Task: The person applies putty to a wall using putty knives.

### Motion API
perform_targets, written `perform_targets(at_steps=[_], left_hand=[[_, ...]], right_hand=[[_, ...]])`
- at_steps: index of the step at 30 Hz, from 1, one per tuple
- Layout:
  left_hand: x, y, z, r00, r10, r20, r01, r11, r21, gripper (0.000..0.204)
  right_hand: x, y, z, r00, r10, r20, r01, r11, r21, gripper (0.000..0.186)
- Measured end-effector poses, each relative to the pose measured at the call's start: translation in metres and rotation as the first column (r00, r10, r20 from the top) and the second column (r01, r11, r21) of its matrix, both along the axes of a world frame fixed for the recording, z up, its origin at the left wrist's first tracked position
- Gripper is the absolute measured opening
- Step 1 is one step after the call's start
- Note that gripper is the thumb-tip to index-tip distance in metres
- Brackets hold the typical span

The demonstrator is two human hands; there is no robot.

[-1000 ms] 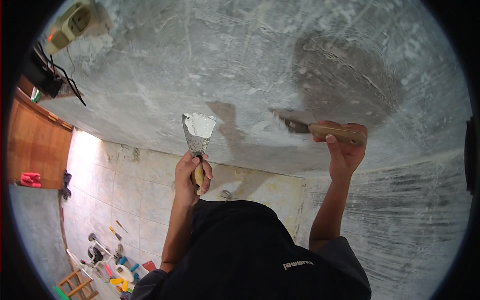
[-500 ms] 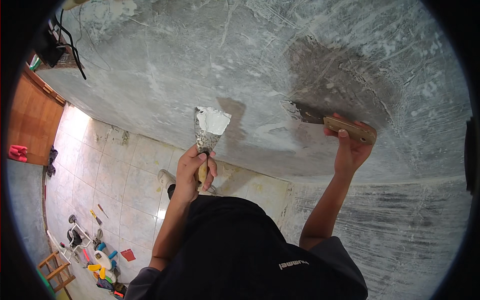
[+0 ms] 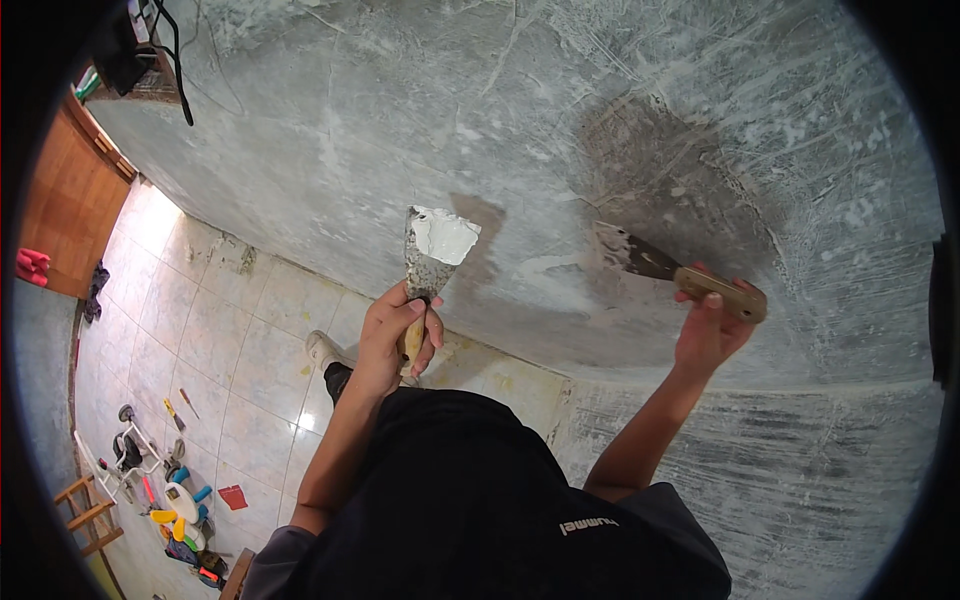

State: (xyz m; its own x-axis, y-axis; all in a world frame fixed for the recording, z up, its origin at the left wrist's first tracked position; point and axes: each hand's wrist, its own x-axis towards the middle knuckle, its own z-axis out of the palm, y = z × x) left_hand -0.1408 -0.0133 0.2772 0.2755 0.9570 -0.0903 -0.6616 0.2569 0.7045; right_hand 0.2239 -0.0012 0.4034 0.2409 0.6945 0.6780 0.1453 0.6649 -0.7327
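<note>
Right grip: my right hand [image 3: 715, 325] is clamping the wooden handle of the right scraper [image 3: 660, 264], thumb pressing the near face, fingers wrapping behind.
Right blade: pointing left, overlapping the lower edge of the dark patch [image 3: 660, 150] in view; I cannot tell whether its whole edge is touching the wall [image 3: 350, 150].
Left grip: my left hand [image 3: 400, 335] is closing firmly round the handle of the left scraper [image 3: 428, 283], blade standing upward.
White paste [image 3: 447, 236]: one thick load, sitting toward the tip of the left blade.
Change, right: over the last second the right scraper has been travelling rightward, from left of the patch to its lower edge, and is showing more flat face.
Change, left: none obvious in the load, which is keeping much the same outline.
Reading: the right scraper is probably doing the surface work, the left one serving as paste holder; this stroke is not drawing on the load.
Pale smear [image 3: 560, 266]: lying on the wall, left of the right blade.
Shoe [image 3: 322, 350]: coming into view, resting on floor tiles [image 3: 250, 360].
</note>
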Motion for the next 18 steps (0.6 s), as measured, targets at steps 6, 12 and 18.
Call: perform_targets(at_steps=[6, 12, 18], left_hand=[[0.004, 0.001, 0.000, 1.000, -0.006, 0.012, 0.005, 1.000, 0.011, 0.025], [0.005, -0.001, -0.001, 1.000, 0.001, -0.001, -0.001, 1.000, 0.000, 0.025], [0.011, 0.002, -0.003, 0.999, -0.039, 0.002, 0.039, 0.999, 0.009, 0.026]], right_hand=[[-0.009, 0.006, -0.010, 0.968, -0.091, 0.236, 0.100, 0.995, -0.029, 0.040], [0.013, -0.008, -0.011, 0.964, -0.155, 0.216, 0.155, 0.988, 0.018, 0.043], [-0.005, -0.015, -0.015, 0.981, -0.080, 0.175, 0.070, 0.995, 0.066, 0.042]])
